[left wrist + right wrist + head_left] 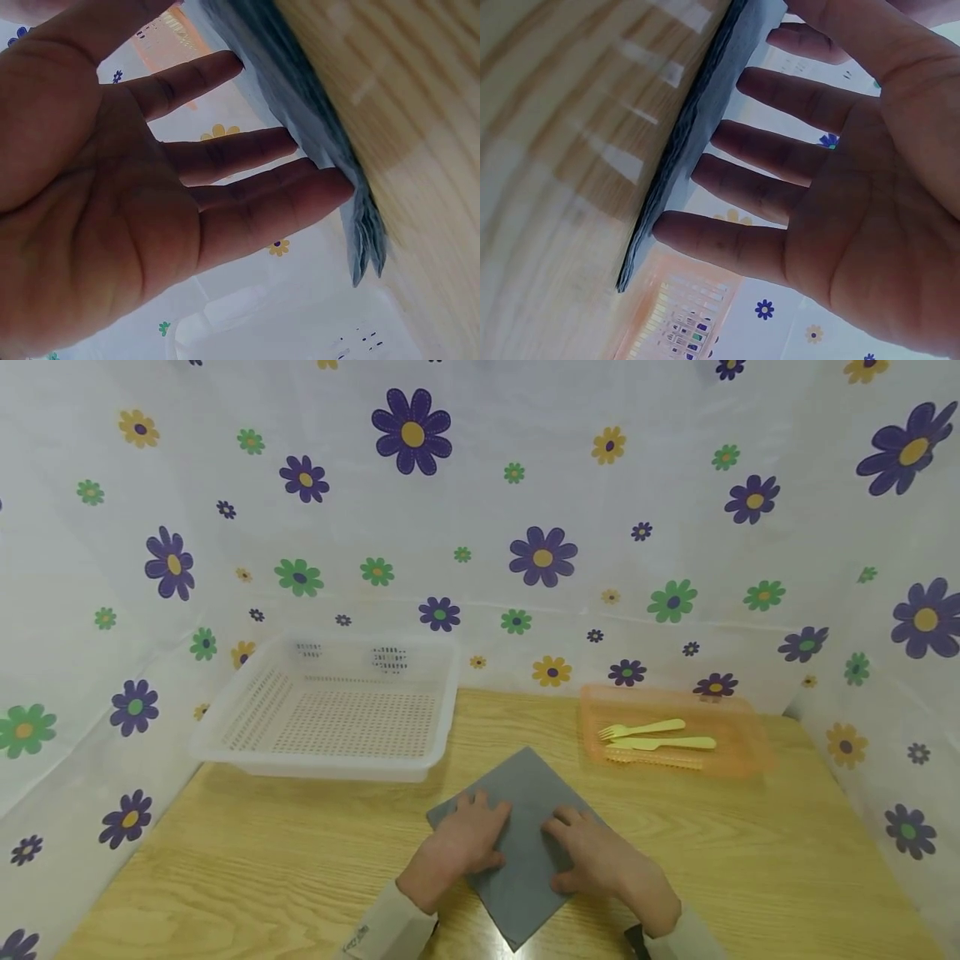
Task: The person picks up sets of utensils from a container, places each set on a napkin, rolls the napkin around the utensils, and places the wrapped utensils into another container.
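A grey folded napkin (525,827) lies flat on the wooden table, turned so one corner points toward me. Its thin stacked layers show along the edge in the left wrist view. My left hand (467,837) rests its fingertips on the napkin's left part, fingers spread and nearly straight. On the right part, the fingertips of my right hand (592,852) touch the top surface, palm raised above it. In the right wrist view the spread fingers (769,150) meet the napkin (697,127) near its edge. Neither hand grips anything.
A white perforated basket (330,764) stands at the back left of the wooden table (285,843). At the back right, an orange basket (750,739) holds a yellow fork (645,727) and a yellow knife (675,742). A flowered sheet (480,510) encloses the back and sides.
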{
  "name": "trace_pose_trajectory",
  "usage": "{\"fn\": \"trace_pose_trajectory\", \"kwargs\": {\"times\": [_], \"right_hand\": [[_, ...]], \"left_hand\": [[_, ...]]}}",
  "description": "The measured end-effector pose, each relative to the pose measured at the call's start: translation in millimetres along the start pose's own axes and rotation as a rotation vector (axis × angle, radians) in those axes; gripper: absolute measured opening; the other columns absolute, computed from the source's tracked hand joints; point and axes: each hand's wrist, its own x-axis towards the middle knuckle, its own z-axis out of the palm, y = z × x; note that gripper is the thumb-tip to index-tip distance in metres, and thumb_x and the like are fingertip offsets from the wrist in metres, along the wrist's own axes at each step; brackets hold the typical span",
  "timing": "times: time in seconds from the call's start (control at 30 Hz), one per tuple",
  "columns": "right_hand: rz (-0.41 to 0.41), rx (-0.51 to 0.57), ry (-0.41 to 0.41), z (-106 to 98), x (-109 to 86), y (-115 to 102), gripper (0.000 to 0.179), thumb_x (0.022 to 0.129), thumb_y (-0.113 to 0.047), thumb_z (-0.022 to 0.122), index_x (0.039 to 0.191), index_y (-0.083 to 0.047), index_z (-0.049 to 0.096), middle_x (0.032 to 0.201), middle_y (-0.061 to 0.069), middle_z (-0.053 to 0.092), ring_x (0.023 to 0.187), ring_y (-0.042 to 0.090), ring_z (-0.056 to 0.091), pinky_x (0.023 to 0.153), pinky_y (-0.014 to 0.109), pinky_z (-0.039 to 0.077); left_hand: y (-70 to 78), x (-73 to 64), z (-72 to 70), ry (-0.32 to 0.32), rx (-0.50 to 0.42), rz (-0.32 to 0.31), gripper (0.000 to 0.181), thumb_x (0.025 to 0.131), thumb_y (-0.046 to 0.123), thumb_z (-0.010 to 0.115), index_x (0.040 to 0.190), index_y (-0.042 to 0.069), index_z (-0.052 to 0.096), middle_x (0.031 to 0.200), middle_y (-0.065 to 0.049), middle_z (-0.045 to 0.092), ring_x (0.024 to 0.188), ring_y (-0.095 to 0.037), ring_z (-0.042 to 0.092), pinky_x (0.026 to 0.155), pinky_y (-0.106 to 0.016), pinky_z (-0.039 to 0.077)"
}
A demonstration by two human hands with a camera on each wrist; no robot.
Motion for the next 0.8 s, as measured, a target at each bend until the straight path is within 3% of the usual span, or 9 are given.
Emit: {"fn": "trace_pose_trajectory", "kwargs": {"times": [0.47,0.8], "right_hand": [[-0.031,-0.033,0.005,1.5,2.3,0.7,0.065,0.073,-0.021,0.088,0.126,0.003,0.058,0.128,0.019,0.053,0.118,0.039,0.053,0.097,0.052,0.046],[-0.031,-0.036,0.018,0.0,-0.3,0.1,0.065,0.073,-0.022,0.088,0.126,0.001,0.058,0.128,0.018,0.053,0.117,0.038,0.053,0.096,0.051,0.046]], "left_hand": [[-1.5,2.1,3.1,-0.020,-0.034,-0.011,0.051,0.080,0.026,0.084,0.118,0.007,0.056,0.115,-0.023,0.052,0.111,-0.044,0.051,0.078,-0.052,0.053],[0.7,0.7,-0.4,-0.010,0.004,0.001,0.054,0.079,0.028,0.085,0.120,0.007,0.056,0.115,-0.024,0.053,0.111,-0.044,0.052,0.081,-0.052,0.053]]}}
